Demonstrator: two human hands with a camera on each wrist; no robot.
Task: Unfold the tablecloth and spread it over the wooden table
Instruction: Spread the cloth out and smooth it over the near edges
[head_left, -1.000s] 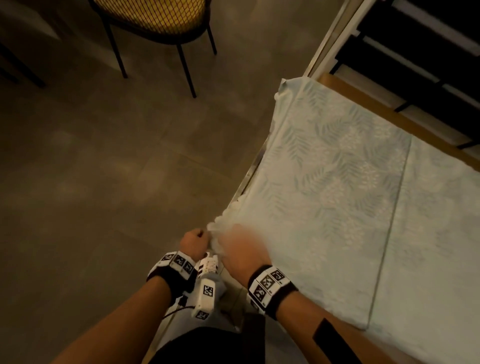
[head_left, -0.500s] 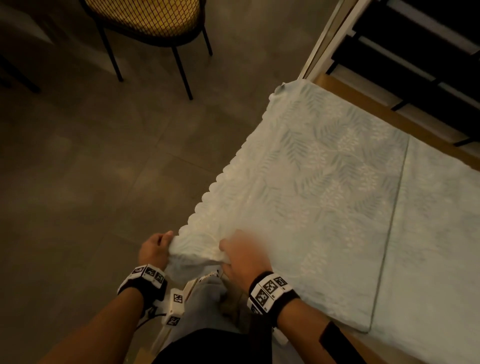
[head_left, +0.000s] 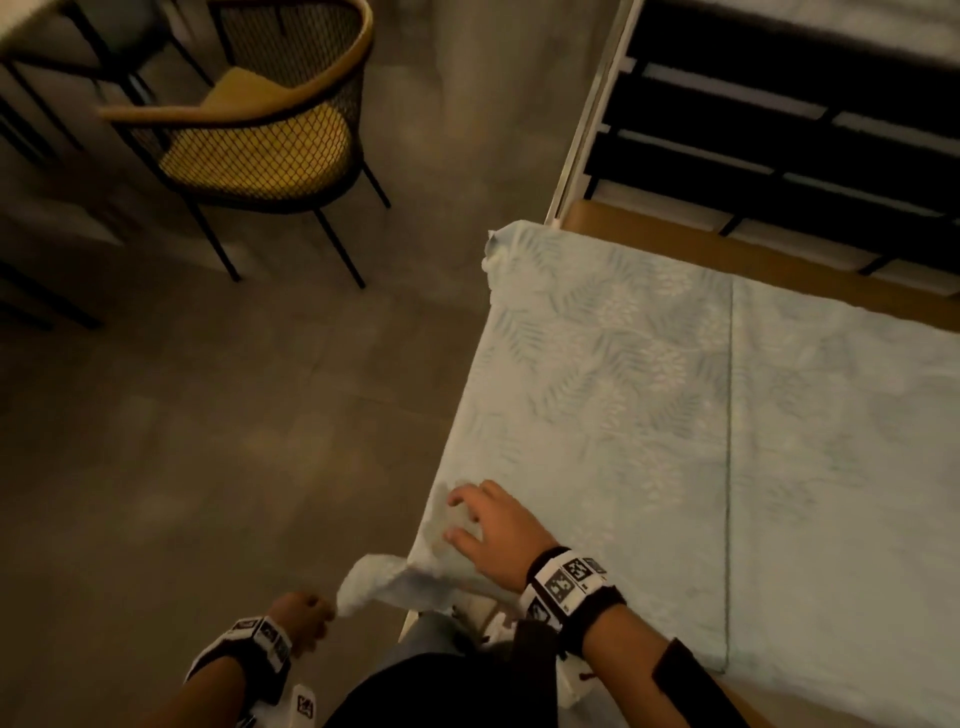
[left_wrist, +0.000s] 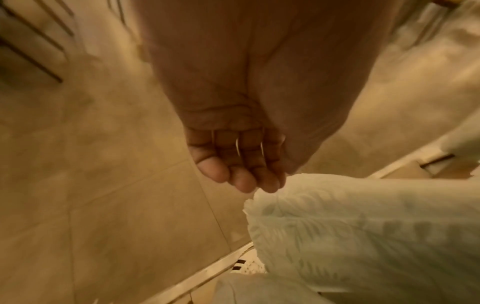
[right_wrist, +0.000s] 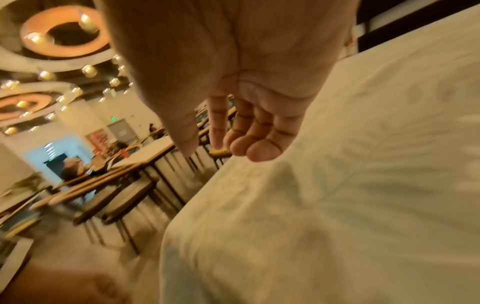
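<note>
Across the wooden table (head_left: 691, 249) lay the tablecloth (head_left: 649, 415), pale with a leafy print, covering most of the top that we could see, with a strip of bare wood left along the far edge. One straight crease ran down it from the far side toward us. At the near left corner the cloth hung off the table edge in a loose bunch, and our left hand (head_left: 304, 621) was down there right against the tip of that bunch. From the left wrist view our fingers (left_wrist: 233, 174) were curled in together with the tips touching the cloth's scalloped edge, but honestly we couldn't tell if we were actually pinching it or just brushing it, that shot was pretty blurry.

Our right hand (head_left: 493, 530) was resting on top of the cloth near that same corner, fingers (right_wrist: 259, 144) spread apart and only loosely bent, not gripping anything, kinda just pressing the fabric flat on the tabletop.

Left of the table was plain grey floor (head_left: 234, 441), and further off a chair (head_left: 260, 130) with black mesh sides and a yellow seat. Behind the table's far edge sat a dark slatted frame (head_left: 779, 130). The right wrist view also caught a row of other tables (right_wrist: 124, 174) and ring-shaped ceiling lights (right_wrist: 64, 35) way off in the room.
</note>
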